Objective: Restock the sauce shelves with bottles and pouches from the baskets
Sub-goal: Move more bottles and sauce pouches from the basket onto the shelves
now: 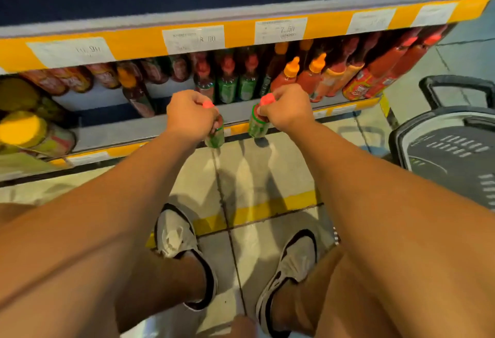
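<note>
a pale tiled shop floor point(267, 176) with a yellow line runs up to a low shelving unit. nearest, two grey shoes point(176, 233) stand on the tiles. past them both arms reach forward: the left hand point(190, 115) is curled tight around the neck of a green-labelled bottle point(215, 136), and the right hand point(288, 107) is closed the same way on a second bottle point(257, 124), both hanging just in front of the lower shelf point(187, 119). a dark basket point(450, 150) sits to the right, looking empty. behind, matching bottles point(227, 85) already stand in rows, with a bare gap to their left, so stocking seems well advanced but unfinished.
</note>
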Demonstrator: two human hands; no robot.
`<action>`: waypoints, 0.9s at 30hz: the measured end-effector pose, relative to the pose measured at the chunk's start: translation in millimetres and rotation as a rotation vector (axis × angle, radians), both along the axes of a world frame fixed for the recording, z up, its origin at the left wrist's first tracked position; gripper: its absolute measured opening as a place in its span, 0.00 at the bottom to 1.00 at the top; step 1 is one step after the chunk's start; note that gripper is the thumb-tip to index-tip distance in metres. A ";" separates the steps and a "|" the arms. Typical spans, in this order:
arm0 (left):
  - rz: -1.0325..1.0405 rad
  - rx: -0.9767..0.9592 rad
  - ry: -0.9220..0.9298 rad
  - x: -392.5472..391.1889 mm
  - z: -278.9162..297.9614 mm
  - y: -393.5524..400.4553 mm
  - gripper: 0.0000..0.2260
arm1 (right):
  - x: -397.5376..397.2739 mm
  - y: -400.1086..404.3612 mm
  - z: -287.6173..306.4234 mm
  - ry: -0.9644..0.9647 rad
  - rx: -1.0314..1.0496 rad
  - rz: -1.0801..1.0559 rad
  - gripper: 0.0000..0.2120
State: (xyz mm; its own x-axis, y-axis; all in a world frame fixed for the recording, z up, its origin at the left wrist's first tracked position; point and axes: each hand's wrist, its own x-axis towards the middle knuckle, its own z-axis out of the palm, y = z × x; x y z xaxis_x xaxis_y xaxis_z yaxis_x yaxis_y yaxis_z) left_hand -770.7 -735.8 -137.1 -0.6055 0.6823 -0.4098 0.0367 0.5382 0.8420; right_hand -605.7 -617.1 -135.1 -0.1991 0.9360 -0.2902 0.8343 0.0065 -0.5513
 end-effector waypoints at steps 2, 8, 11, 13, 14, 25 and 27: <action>0.043 0.050 -0.038 4.5 -3.2 11.8 0.03 | -4.4 6.8 -2.4 0.054 0.005 -0.022 0.10; 0.027 0.133 -0.034 16.9 -8.6 42.9 0.08 | -12.8 18.7 -10.1 0.126 0.014 -0.041 0.11; 0.002 0.142 -0.003 15.7 -21.8 55.7 0.11 | -14.0 23.9 -19.2 0.119 0.017 -0.056 0.10; 0.003 0.137 0.024 14.9 -31.6 61.3 0.13 | -13.4 25.7 -24.6 0.109 0.022 -0.066 0.09; 0.002 0.137 0.032 15.7 -34.6 63.8 0.13 | -13.2 26.1 -27.0 0.111 0.022 -0.074 0.10; 0.033 0.128 0.092 20.9 -51.0 77.6 0.10 | -24.3 35.5 -55.3 0.212 0.075 0.002 0.07; -0.008 0.128 0.149 20.1 -51.0 80.4 0.12 | -26.5 37.8 -57.7 0.231 0.078 0.007 0.06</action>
State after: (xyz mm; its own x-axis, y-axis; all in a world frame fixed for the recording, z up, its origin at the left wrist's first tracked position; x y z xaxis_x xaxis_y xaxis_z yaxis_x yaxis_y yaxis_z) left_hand -750.6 -655.5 -188.2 -0.6471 0.7282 -0.2257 0.1702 0.4266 0.8883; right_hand -632.1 -579.3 -192.8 -0.2585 0.9521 -0.1633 0.6860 0.0619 -0.7250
